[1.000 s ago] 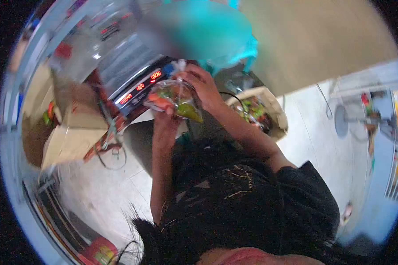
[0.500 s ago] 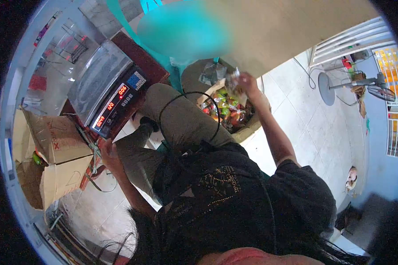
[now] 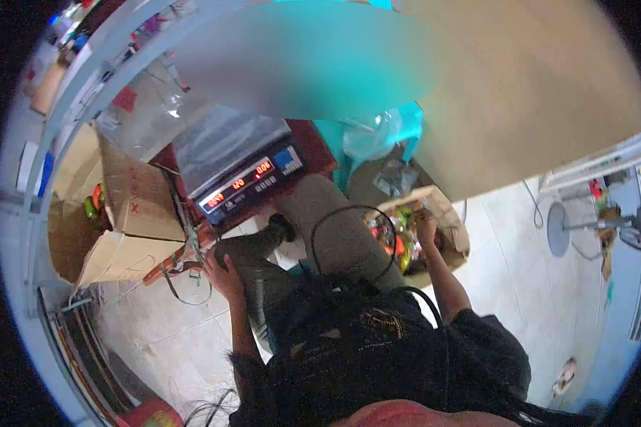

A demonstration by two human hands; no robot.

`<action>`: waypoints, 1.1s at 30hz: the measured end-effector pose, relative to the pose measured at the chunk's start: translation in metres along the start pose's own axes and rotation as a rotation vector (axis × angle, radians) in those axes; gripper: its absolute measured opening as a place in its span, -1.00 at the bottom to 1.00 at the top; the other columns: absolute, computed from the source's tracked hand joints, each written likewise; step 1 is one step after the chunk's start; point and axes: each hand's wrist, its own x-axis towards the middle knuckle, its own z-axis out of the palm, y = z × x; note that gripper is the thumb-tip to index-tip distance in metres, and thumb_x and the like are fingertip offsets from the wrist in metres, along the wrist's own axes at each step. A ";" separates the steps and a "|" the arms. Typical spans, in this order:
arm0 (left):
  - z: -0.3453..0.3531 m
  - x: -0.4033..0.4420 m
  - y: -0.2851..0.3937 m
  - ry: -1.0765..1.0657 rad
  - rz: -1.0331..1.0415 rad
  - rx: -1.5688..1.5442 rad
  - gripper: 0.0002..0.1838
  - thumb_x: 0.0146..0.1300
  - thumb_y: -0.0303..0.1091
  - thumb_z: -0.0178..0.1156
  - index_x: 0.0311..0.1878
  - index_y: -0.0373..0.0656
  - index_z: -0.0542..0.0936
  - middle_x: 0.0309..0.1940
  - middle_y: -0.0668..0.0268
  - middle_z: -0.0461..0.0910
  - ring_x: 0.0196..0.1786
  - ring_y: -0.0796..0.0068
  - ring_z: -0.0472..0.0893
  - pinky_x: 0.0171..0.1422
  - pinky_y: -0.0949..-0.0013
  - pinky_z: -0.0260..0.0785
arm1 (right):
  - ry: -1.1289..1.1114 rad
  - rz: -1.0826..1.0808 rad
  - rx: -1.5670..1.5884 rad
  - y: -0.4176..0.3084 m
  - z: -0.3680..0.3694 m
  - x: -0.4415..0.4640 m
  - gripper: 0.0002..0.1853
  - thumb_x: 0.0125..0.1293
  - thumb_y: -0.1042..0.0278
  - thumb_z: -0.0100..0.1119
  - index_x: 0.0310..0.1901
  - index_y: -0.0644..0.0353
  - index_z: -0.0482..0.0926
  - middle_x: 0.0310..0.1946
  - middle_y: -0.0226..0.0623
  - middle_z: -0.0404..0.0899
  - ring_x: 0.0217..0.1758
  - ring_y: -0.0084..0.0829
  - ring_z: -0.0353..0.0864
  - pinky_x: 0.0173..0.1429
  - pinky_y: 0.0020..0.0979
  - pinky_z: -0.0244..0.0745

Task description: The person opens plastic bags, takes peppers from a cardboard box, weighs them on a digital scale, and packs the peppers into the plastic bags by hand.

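Left hand (image 3: 224, 276) spread near knee (image 3: 251, 250); right hand (image 3: 426, 226) at bagged produce (image 3: 404, 262) already in right box (image 3: 454, 215), grip unclear; more produce (image 3: 91, 207) remaining, left box (image 3: 146, 198).

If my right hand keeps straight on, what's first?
Most likely the bagged produce in the cardboard box, where the right hand points; depth is unclear from this one view.

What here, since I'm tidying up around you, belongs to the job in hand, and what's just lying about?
Likely part of the job: bagged produce, with the right hand at it; the open carton holding it; the lit scale; perhaps the left cardboard box.

Seemingly just about: the fan; the teal plastic seat.
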 end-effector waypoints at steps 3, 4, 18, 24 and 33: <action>0.000 0.005 0.005 -0.001 0.009 -0.004 -0.59 0.25 -0.22 0.15 0.11 -0.21 0.45 0.09 0.04 0.44 0.17 -0.04 0.38 0.30 0.00 0.15 | 0.078 -0.324 -0.139 -0.102 -0.001 0.072 -0.85 0.28 0.34 0.08 -0.24 0.22 0.54 -0.32 -0.09 0.56 -0.24 -0.07 0.55 -0.12 -0.19 0.45; 0.000 0.002 0.002 0.004 0.011 0.013 -0.59 0.23 -0.25 0.17 0.11 -0.20 0.45 0.10 0.04 0.44 0.18 -0.03 0.37 0.30 0.01 0.16 | 0.058 -0.295 -0.228 -0.138 0.006 0.099 -0.87 0.28 0.39 0.05 -0.25 0.23 0.55 -0.26 -0.06 0.55 -0.23 -0.06 0.55 -0.10 -0.16 0.44; -0.012 0.000 0.002 -0.017 -0.209 0.003 -0.62 0.18 -0.29 0.18 0.07 -0.12 0.45 0.07 0.15 0.45 0.16 0.05 0.37 0.26 0.04 0.21 | 0.143 -0.236 -0.167 -0.112 0.159 0.301 -0.70 0.23 0.40 0.03 -0.05 0.38 0.54 -0.09 0.06 0.57 0.02 0.02 0.53 0.07 -0.11 0.44; -0.018 0.007 0.014 0.015 -0.172 0.040 -0.66 0.18 -0.28 0.18 0.02 -0.11 0.46 0.00 0.17 0.46 0.10 0.07 0.39 0.19 0.05 0.24 | 0.085 -0.514 -0.508 -0.113 0.166 0.295 -0.62 0.17 0.30 0.16 -0.01 0.33 0.53 -0.09 -0.02 0.58 -0.04 -0.02 0.54 0.06 -0.10 0.44; -0.019 0.011 0.019 0.019 -0.153 0.053 -0.66 0.18 -0.29 0.19 0.01 -0.13 0.46 -0.01 0.18 0.46 0.10 0.09 0.41 0.18 0.05 0.25 | -0.123 -0.465 -0.327 -0.129 0.184 0.302 -0.63 0.10 0.15 0.30 -0.12 0.20 0.59 -0.12 -0.06 0.60 -0.03 -0.01 0.53 0.05 -0.12 0.43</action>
